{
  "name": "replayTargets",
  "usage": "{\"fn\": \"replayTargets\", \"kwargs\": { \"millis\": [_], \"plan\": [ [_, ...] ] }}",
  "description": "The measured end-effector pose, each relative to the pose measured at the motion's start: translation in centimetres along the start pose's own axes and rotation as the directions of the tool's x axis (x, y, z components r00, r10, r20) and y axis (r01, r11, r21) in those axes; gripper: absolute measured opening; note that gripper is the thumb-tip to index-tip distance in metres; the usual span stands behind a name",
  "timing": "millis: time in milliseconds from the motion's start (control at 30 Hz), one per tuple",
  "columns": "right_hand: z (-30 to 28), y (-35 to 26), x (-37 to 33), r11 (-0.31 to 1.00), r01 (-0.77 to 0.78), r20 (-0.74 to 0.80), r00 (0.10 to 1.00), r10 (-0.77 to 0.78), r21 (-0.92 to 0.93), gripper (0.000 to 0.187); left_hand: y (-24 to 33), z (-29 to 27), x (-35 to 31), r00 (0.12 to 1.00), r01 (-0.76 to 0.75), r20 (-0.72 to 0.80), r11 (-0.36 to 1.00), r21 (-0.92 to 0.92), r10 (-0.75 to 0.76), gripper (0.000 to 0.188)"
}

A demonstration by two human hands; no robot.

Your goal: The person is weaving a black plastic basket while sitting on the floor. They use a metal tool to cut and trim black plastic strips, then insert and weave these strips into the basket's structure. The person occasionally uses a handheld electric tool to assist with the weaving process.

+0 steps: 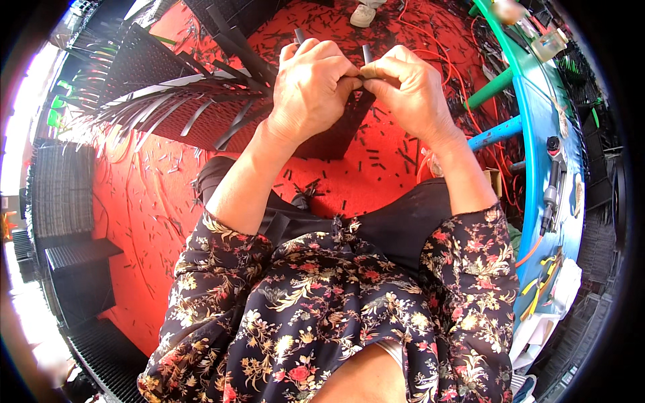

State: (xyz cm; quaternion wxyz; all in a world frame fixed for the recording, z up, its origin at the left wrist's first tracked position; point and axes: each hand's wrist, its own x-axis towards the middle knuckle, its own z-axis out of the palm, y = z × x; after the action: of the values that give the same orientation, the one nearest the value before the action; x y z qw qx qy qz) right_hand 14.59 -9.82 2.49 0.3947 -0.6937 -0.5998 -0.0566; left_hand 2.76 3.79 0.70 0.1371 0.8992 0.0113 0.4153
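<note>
In front of my knees stands a black woven panel or basket (201, 114), with long loose flat strips (195, 121) fanning out to its left. Over its near right corner, my left hand (310, 88) and my right hand (411, 94) meet, thumbs and fingertips pinched close together. Between them they grip a dark flat strip (367, 55); one short end rises past my right fingers, and another grey end shows above my left knuckles. The fingertips cover most of the strip, so how it joins the weave is hidden.
Red floor (141, 262) lies strewn with black strip cuttings. Stacked black woven pieces (64, 191) stand at left. On the right is a blue table (537, 262) with a pneumatic tool (552, 185), green and blue legs, and orange hoses around it. Another person's shoe (363, 15) shows at the top.
</note>
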Motion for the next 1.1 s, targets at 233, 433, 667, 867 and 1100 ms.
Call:
{"fn": "replayTargets", "kwargs": {
  "millis": [233,433,667,867,1100],
  "plan": [
    [-1.2,-0.2,2.0,0.995,-0.093,0.261,0.962,0.079,0.043,0.017,0.3,-0.5,-0.3,1.000,0.014,0.008,1.000,-0.011,-0.014,0.013],
    [-0.9,-0.5,1.3,0.970,-0.195,0.242,0.958,0.156,0.147,0.017,0.4,-1.1,-0.5,0.998,0.039,0.048,0.997,-0.066,-0.036,0.017],
    [-0.8,-1.0,0.9,0.997,-0.064,0.150,0.987,0.058,0.037,0.013,0.3,-0.8,-0.8,0.999,0.040,-0.006,0.995,-0.096,-0.041,0.017],
    [-0.4,-0.8,0.6,0.999,-0.021,0.103,0.995,0.017,0.038,0.011,0.7,-0.9,-0.8,0.996,0.088,-0.025,0.995,-0.050,-0.089,0.017],
    [-0.3,-1.0,0.4,0.999,-0.013,0.064,0.998,0.010,0.040,0.011,0.9,-0.8,-0.8,0.997,0.072,-0.006,0.997,-0.020,-0.072,0.014]
  ]
}}
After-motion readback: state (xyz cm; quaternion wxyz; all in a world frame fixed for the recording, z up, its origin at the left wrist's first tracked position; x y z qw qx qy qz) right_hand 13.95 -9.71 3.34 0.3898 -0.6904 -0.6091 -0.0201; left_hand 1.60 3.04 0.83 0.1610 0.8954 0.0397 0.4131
